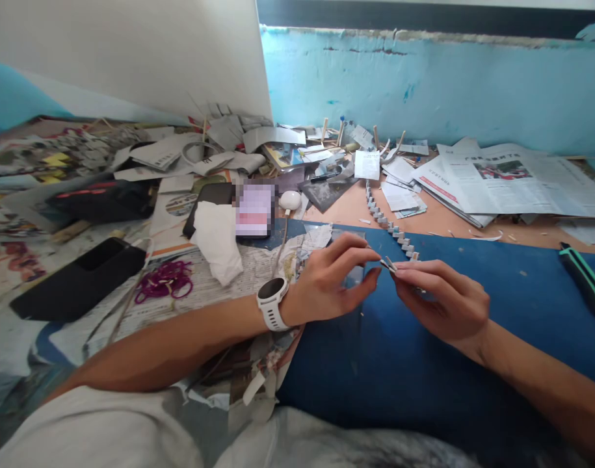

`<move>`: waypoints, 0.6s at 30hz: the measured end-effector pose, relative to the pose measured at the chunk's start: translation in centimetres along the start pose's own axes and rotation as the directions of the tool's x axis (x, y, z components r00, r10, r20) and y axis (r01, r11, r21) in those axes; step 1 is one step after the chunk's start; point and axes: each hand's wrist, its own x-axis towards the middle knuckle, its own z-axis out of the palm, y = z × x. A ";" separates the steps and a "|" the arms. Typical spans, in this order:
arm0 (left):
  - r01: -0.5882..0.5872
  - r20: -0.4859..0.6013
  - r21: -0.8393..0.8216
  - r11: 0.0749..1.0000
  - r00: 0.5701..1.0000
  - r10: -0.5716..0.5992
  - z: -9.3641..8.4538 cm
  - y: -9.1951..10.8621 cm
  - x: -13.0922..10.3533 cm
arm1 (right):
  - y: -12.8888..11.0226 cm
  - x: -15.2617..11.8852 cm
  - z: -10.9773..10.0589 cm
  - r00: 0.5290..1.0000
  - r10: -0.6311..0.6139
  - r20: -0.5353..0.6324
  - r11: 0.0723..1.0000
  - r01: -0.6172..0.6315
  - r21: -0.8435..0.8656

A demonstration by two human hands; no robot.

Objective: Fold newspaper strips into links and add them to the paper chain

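Observation:
A zigzag chain of small folded paper pieces (pixel 387 226) runs from a white paper square down to my right hand (pixel 443 302). That hand is closed on the chain's near end, with fingertips pressed together above the blue mat (pixel 356 377). My left hand (pixel 333 276), with a white watch on the wrist, meets it from the left. Its thumb and index finger come close around a small folded paper piece (pixel 387 264) at the tip of the chain end. Fingers hide part of the chain end.
Newspapers (pixel 516 179) lie at the back right. A green and black cutter (pixel 584 279) rests at the right edge. On the left are a phone (pixel 253 208), white tissue (pixel 216 240), purple string (pixel 165 283), a black case (pixel 80 279) and heaped paper scraps.

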 end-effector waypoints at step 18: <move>-0.587 0.149 0.431 0.685 0.795 0.588 -1.4 -1.5 1.3 | -1.6 0.7 0.4 0.989 0.138 -0.047 0.966 -0.124 0.225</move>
